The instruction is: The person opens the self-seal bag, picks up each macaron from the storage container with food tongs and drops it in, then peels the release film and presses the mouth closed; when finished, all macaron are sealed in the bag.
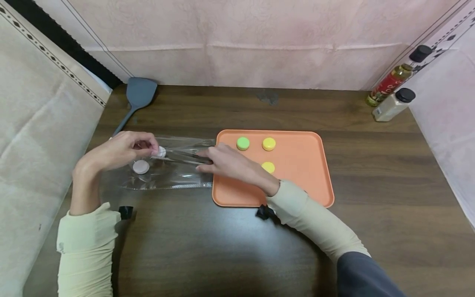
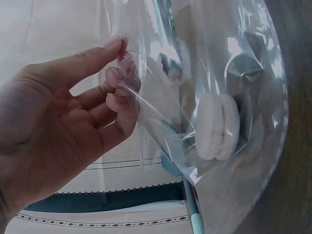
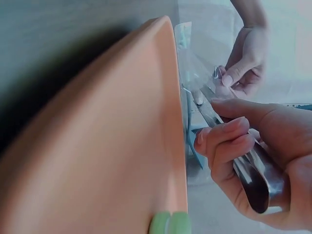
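Note:
My left hand (image 1: 120, 150) pinches the edge of a clear plastic bag (image 1: 185, 179), raising that side off the table. A whitish macaron (image 2: 217, 126) lies inside the bag, standing on its edge in the left wrist view. My right hand (image 1: 233, 165) grips metal tongs (image 3: 253, 178), their tips pointing left into the bag beside my left fingertips. A second white macaron (image 1: 161, 152) is between the tong tips. Under my right forearm sits an orange tray (image 1: 297, 181) carrying a green macaron (image 1: 243, 143), a yellow macaron (image 1: 269, 144) and another yellow macaron (image 1: 268, 167), partly covered by the wrist.
A grey-blue spatula (image 1: 141, 93) lies at the back left, its handle running toward my left hand. At the back right stand a red-labelled bottle (image 1: 389, 86) and a white jar with a black lid (image 1: 393, 106). Pale cloth (image 1: 259, 45) walls enclose the wooden table.

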Available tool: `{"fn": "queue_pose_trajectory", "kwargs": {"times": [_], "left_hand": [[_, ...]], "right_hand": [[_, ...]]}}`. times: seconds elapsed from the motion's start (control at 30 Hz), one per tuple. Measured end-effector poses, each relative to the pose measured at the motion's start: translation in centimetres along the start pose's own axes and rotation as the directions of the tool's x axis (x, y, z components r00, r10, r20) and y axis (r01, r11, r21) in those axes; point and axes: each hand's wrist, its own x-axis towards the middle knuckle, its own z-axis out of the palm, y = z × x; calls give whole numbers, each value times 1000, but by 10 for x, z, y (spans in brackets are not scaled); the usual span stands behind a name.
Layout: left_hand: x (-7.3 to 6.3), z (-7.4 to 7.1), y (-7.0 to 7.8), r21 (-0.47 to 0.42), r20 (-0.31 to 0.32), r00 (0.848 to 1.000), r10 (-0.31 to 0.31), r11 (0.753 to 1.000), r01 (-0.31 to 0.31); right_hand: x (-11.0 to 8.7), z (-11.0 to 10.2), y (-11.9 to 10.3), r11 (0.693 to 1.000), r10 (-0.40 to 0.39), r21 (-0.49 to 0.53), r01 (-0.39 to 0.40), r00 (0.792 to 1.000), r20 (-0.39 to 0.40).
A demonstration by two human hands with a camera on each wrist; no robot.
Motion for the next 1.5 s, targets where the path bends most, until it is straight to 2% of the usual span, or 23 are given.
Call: {"fn": "queue_pose_trajectory", "kwargs": {"times": [0.17,0.3,0.43,0.53,0.77,0.97,1.03,1.1,1.27,1.37,1.5], "left_hand": [[1,1,1,-6,8,1000,-19,1000,19],[2,2,2,-11,11,999,-37,999,37],[3,3,3,-16,3,998,-56,998,56],[3,3,3,-17,-5,999,-47,999,47],[7,5,3,-9,-17,1000,10,1000,-10],[6,4,-1,4,-15,1000,14,1000,-14],[6,4,-2,0,-13,1000,16,1000,-16],[6,4,-2,-7,-13,1000,15,1000,-15],[4,4,0,-14,-17,1000,-6,1000,6],[4,3,-1,-17,-19,1000,-9,1000,9],[2,3,-2,-26,-24,1000,-7,1000,6]], "right_hand": [[14,0,0,998,-21,54,19,999,27],[29,8,12,993,-12,121,8,999,39],[34,6,11,986,-9,167,-2,998,63],[42,12,17,981,-8,192,-7,997,78],[79,45,57,984,14,178,-31,995,96],[91,56,62,977,2,213,-23,995,99],[86,54,59,972,8,231,-32,995,103],[73,41,48,974,36,218,-60,993,113],[24,-6,15,976,110,167,-136,982,157],[0,-25,15,981,103,147,-126,983,155],[-40,-45,31,986,68,144,-86,990,125]]}}
